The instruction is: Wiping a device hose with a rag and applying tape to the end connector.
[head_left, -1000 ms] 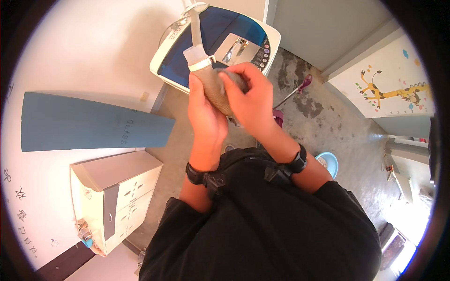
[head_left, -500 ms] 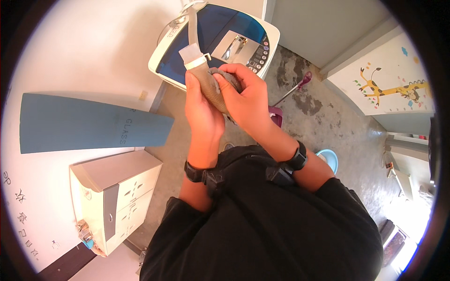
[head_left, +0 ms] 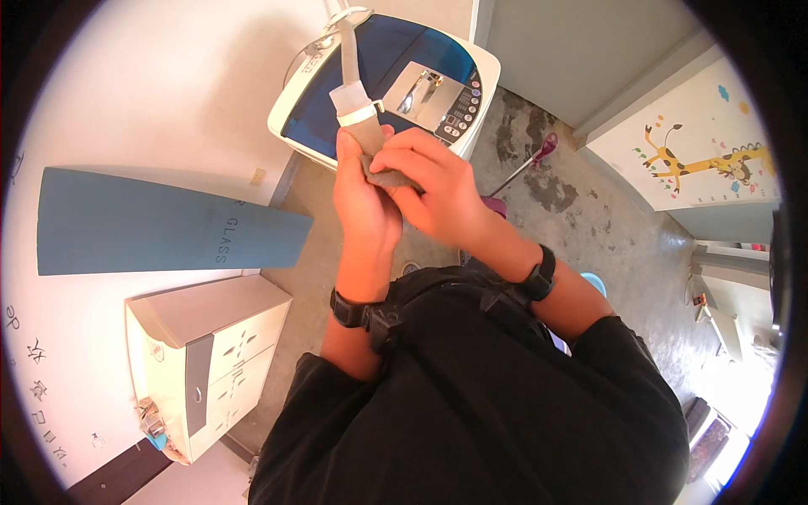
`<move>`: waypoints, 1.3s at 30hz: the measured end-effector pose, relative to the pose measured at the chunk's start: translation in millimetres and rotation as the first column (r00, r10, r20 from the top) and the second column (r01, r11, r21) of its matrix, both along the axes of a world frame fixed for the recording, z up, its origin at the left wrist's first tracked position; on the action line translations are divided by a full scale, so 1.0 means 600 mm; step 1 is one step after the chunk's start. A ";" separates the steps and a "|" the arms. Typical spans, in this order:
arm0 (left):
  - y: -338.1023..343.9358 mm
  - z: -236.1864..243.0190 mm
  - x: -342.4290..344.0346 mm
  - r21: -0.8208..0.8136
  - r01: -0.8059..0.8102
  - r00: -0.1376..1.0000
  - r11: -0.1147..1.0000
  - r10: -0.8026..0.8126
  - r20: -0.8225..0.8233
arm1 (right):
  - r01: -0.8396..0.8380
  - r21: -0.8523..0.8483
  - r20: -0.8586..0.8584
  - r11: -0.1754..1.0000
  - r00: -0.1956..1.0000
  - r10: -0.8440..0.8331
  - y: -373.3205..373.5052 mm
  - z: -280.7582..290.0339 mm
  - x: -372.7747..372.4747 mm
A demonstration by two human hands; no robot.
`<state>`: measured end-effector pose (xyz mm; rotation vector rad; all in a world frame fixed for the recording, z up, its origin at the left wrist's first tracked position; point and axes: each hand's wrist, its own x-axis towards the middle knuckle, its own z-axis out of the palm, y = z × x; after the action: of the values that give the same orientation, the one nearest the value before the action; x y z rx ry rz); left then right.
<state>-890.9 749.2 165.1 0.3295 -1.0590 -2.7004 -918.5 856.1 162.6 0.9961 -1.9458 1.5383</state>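
Observation:
My left hand (head_left: 362, 198) is wrapped around a tan, tube-like piece (head_left: 365, 135) with a white collar (head_left: 358, 115) and a small hook at its side. A translucent, squarish end (head_left: 348, 97) sticks out above the collar. A greyish strip (head_left: 349, 55) runs up from there; I cannot tell whether it is joined on. My right hand (head_left: 433, 181) is closed on a soft, grey-brown portion (head_left: 389, 176) against the tube's lower part. Whether this is a cloth or part of the tube itself, I cannot tell. My palms and fingers hide the lower end.
Ahead stands a top-loading washing machine (head_left: 295, 135) with a dark blue lid and a button panel. A blue-grey board (head_left: 160, 223) leans at the left, above a white cabinet (head_left: 231, 370). A purple-ended stick (head_left: 530, 160) and a light blue basin (head_left: 596, 281) are at the right.
My right hand has shifted its grip on the grey-brown portion, its fingers now curled over it. The tube and collar have moved slightly down and to the right.

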 end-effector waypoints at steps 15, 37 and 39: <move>-0.016 0.019 0.008 -0.076 0.096 0.983 0.992 -0.107 -0.151 | 0.445 -0.673 0.739 0.590 0.371 0.563 0.054 -0.046 -0.055; 0.015 0.023 -0.041 -0.281 0.359 0.933 0.890 -0.339 0.119 | 0.080 -0.754 0.634 0.652 0.345 0.692 0.089 -0.008 -0.029; 0.027 0.020 -0.058 -0.280 0.427 0.904 0.860 -0.393 0.170 | 0.060 -0.859 0.504 0.509 0.279 0.818 0.106 -0.026 -0.045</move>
<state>-925.7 765.4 177.2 0.2106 -1.7399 -2.8236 -945.4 919.6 147.1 0.1848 -1.0278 3.4378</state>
